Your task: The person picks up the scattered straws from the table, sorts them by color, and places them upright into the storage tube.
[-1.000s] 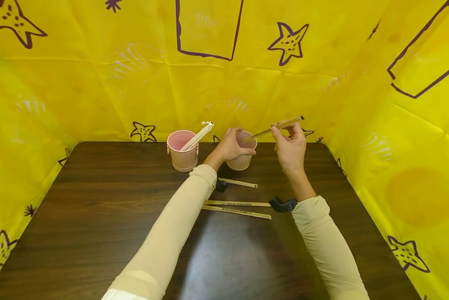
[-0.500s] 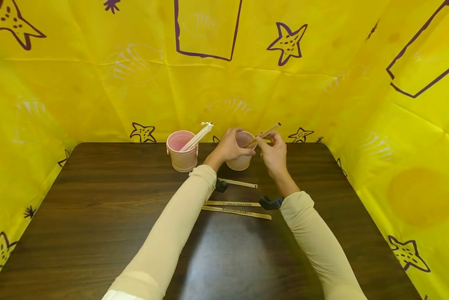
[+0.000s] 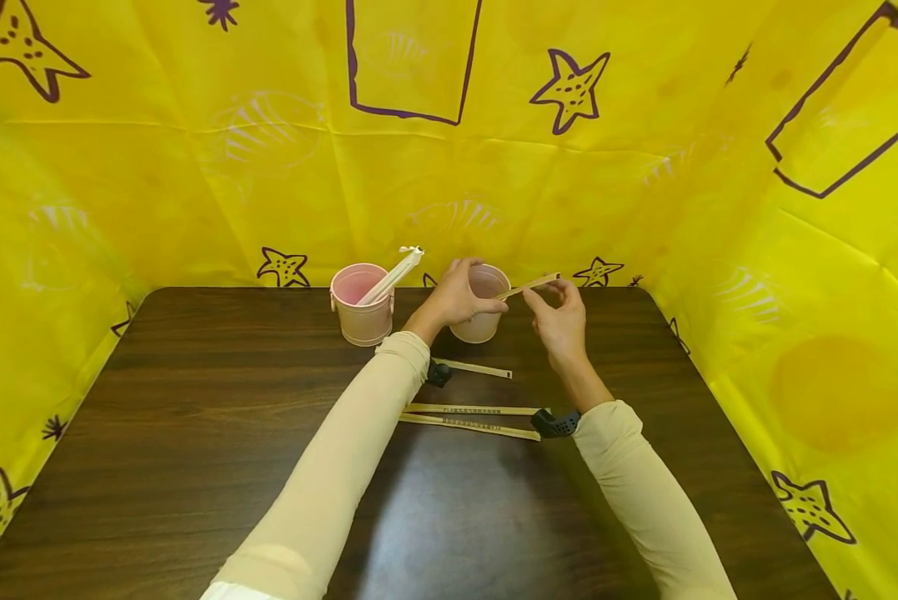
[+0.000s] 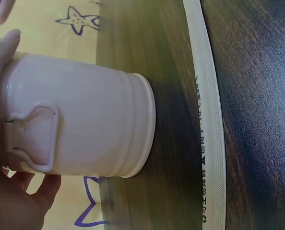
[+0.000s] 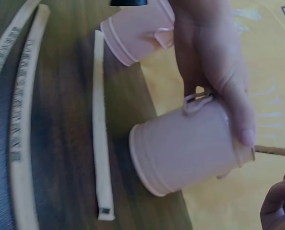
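Observation:
My left hand (image 3: 459,296) grips the rim of the right pink bucket (image 3: 474,328), thumb on its near side. In the left wrist view this bucket (image 4: 85,115) stands upright on the table, a wire handle at its side. My right hand (image 3: 563,325) pinches a paper-wrapped straw (image 3: 519,290) between thumb and fingers. The straw slants low over the bucket's right rim, its left end at the mouth. In the right wrist view the straw (image 5: 274,151) shows beyond the rim, and the bucket wall hides its far end.
Left of it stands another pink bucket (image 3: 363,323) with white-wrapped straws (image 3: 392,279) leaning out. In front lie a wrapped straw (image 3: 474,367) and two longer ones, an upper straw (image 3: 471,409) and a lower straw (image 3: 486,428). Yellow patterned cloth (image 3: 449,183) rises behind the dark table (image 3: 193,417).
My right hand has moved left toward the bucket, then slightly back right, and the straw has tipped flatter. My left hand keeps its grip on the bucket.

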